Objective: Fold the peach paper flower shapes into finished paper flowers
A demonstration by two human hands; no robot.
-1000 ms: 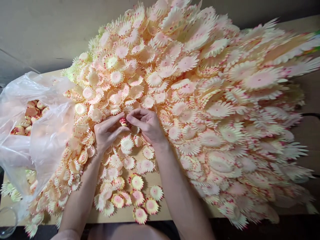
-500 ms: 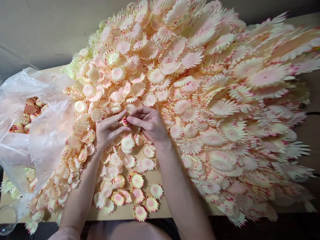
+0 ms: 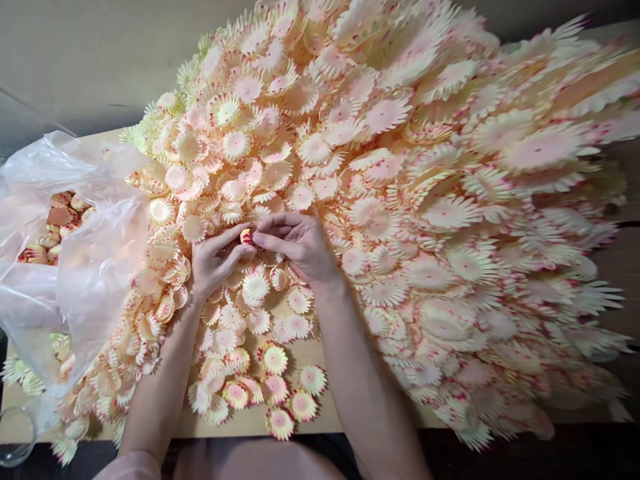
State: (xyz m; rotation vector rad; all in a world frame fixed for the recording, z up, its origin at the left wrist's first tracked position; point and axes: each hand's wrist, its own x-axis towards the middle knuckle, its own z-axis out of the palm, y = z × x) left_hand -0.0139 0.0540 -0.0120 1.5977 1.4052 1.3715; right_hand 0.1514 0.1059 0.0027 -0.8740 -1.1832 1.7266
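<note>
Between my two hands is a small flower piece (image 3: 247, 237), curled up, yellow with dark red petal tips. My left hand (image 3: 220, 257) pinches it between thumb and forefinger from the left. From the right, the thumb and forefinger of my right hand (image 3: 295, 247) close on its other side. Around and under both hands lies a big heap of pale flower pieces (image 3: 255, 287), round, fringed at the edge, cream and pink with red tips. A few redder-edged flower pieces (image 3: 275, 387) lie flat on the table (image 3: 305, 353) below my hands.
A clear plastic bag (image 3: 95, 287) at the left holds several curled flower pieces (image 3: 65, 220). A clear round rim (image 3: 20, 433) shows at the lower left corner. The heap spreads far to the right, and a wall (image 3: 90, 60) stands behind.
The small flower piece has turned between my fingers and now shows more yellow on top. Both hands stay almost in place.
</note>
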